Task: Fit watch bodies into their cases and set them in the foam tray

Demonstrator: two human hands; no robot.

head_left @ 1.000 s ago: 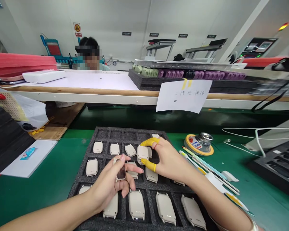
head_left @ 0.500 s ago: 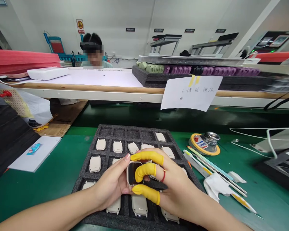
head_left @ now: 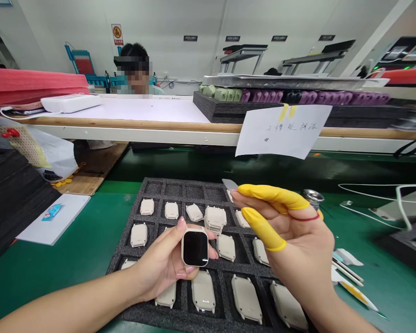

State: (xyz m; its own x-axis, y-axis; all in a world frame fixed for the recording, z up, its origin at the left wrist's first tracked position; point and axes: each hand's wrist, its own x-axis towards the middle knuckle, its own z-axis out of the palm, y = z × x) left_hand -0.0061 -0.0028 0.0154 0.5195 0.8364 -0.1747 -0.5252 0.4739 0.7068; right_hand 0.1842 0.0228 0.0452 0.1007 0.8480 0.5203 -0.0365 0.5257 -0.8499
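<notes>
Watch (head_left: 195, 248) out of foam tray (head_left: 194, 192), screen up, left hand (head_left: 162, 263) pinching it; right hand (head_left: 298, 236) pinches separate translucent piece (head_left: 229, 184).

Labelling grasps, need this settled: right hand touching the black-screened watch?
Apart. Head view shows foam tray and a pale case between right hand and watch.

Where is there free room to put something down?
The green table looks bare between the white pad and the foam tray; so does the white shelf top between the white box and black foam. It's crowded over the tray, with the left hand, watch and right hand.
</notes>
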